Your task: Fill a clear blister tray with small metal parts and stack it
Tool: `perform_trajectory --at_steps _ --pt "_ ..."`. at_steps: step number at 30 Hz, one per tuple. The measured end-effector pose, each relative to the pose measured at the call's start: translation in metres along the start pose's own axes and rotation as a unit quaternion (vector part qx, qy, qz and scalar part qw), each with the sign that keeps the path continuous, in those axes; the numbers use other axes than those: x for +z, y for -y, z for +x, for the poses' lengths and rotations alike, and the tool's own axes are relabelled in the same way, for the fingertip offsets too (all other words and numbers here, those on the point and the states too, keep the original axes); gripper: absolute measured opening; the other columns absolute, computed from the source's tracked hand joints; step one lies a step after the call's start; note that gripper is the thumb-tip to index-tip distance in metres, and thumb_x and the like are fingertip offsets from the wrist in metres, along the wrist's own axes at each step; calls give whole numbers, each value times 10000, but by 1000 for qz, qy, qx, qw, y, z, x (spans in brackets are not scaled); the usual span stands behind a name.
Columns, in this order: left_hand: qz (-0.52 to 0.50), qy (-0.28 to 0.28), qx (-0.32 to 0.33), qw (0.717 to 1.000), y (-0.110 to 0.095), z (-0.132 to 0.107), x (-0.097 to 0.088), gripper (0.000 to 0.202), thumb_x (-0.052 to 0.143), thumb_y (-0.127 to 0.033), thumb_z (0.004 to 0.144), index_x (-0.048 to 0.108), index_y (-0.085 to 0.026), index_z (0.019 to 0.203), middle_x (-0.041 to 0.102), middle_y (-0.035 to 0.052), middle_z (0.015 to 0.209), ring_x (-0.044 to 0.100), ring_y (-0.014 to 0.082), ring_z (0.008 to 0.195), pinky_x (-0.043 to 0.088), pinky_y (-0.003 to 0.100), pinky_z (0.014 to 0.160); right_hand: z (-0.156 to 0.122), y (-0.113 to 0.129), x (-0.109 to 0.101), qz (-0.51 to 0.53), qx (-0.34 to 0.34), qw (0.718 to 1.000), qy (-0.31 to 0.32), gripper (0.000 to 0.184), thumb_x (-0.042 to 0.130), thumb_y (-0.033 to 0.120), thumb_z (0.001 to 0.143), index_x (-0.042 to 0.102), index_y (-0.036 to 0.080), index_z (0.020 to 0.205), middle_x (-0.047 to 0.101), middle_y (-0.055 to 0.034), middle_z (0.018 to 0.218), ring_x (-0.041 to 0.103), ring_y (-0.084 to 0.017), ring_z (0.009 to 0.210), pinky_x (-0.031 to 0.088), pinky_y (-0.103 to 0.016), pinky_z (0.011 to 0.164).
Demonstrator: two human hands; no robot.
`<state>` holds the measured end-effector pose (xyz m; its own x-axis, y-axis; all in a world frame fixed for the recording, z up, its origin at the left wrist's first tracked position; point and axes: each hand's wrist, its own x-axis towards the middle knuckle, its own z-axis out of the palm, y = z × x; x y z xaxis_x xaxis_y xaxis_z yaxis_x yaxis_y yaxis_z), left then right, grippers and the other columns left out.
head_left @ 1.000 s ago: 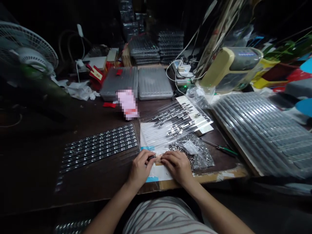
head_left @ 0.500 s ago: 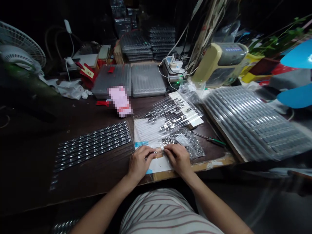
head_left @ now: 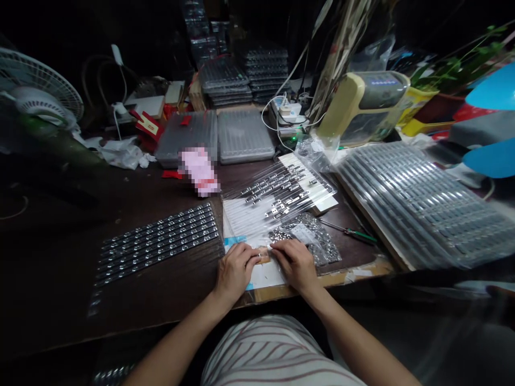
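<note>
My left hand (head_left: 236, 271) is closed in a pinch at the left end of a small brown block (head_left: 264, 258). What its fingertips hold is too small to make out. At the block's right end my right hand (head_left: 296, 262) is also pinched, with a tiny pale bit at its fingertips that I cannot name. The block rests on a white sheet (head_left: 267, 276) near the table's front edge. Behind my hands is a clear plastic tray (head_left: 245, 214) with several small metal parts in its grooves. A plastic bag of small metal parts (head_left: 328, 244) lies beyond my right hand.
A filled tray of dark strips (head_left: 156, 244) lies to the left. Stacked clear trays (head_left: 422, 209) stand at the right, with a green-handled screwdriver (head_left: 360, 235) beside them. Further back are closed trays (head_left: 245, 136), a power strip (head_left: 287, 112) and a fan (head_left: 40, 91).
The whole view has shifted slightly, with the table's things a little lower and to the right. Both hands keep their pinch at the brown block.
</note>
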<state>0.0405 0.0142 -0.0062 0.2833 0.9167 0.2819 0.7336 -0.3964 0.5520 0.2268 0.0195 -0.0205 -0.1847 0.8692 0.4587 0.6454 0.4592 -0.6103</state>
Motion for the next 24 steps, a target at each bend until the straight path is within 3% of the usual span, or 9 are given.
perform_trajectory --at_steps 4,10,17,21,24 --pt "-37 -5 -4 999 3 0 -1 111 578 -192 860 675 -208 911 634 30 815 590 165 794 468 277 707 2 9 2 -35 10 999 12 113 555 261 896 656 216 916 699 -24 838 613 -164 791 402 -309 714" --pt "-147 -131 -73 978 18 -3 -8 105 567 -200 861 661 -196 908 635 33 889 610 147 840 497 254 725 9 24 14 -55 -1 997 58 131 594 310 876 690 238 823 689 -20 867 591 -147 799 360 -298 722" --pt "-160 -128 -87 975 17 -2 -9 105 584 -203 844 674 -195 898 641 40 885 620 150 832 517 240 680 11 27 14 -90 -20 992 81 132 586 280 876 704 280 936 659 -32 916 562 -169 840 367 -316 721" --pt "-172 -126 -93 973 17 -3 -10 114 585 -192 837 682 -193 896 639 38 876 620 143 814 516 225 657 7 17 -4 -170 -34 983 63 235 543 284 896 654 261 1102 643 -68 1043 539 -203 888 382 -337 725" --pt "-191 -116 -113 968 17 -2 -12 118 582 -187 834 685 -184 892 636 40 882 618 134 796 513 209 625 1 1 -19 -221 -37 972 64 240 529 301 901 648 226 1096 638 -85 1053 536 -218 869 394 -343 705"
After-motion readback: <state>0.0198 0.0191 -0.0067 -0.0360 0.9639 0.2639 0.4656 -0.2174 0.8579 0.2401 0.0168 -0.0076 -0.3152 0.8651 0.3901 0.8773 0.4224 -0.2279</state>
